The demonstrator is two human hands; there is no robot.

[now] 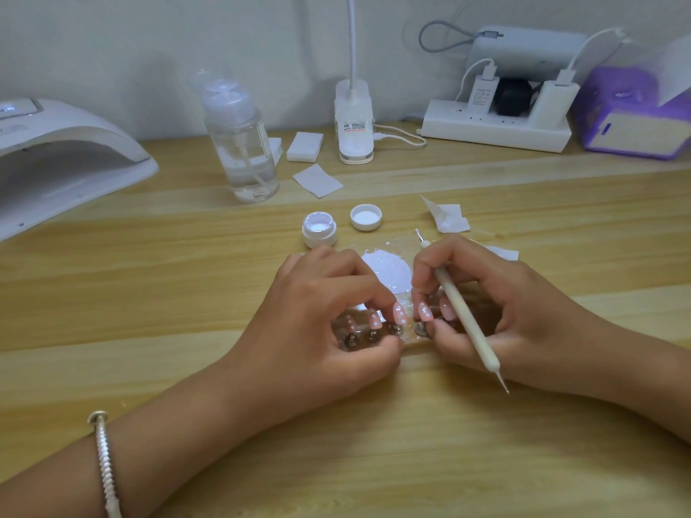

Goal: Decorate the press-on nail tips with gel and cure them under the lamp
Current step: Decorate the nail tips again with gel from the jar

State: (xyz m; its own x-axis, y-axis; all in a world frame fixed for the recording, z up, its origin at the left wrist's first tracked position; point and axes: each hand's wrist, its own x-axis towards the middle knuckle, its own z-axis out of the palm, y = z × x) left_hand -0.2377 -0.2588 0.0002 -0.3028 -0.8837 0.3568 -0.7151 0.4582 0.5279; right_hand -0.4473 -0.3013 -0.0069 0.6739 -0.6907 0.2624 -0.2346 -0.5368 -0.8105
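Several pink press-on nail tips (399, 314) with white dots stand on small metal holders on a clear stand (359, 336) at the table's middle. My left hand (329, 312) grips the stand's left part, fingers curled over the tips. My right hand (482, 304) holds a white dotting pen (461, 306) slanted across its fingers and pinches one holder (422, 328) with a dotted tip. A clear palette with a smear of white gel (387, 269) lies just behind. An open white gel jar (319, 229) and its lid (366, 216) sit beyond. The white curing lamp (56, 151) stands far left.
A clear pump bottle (243, 143), white pads (304, 145), wipes (318, 180), a desk lamp base (353, 121), a power strip with chargers (497, 125) and a purple tissue pack (632, 117) line the back by the wall. A crumpled wipe (447, 216) lies near the palette.
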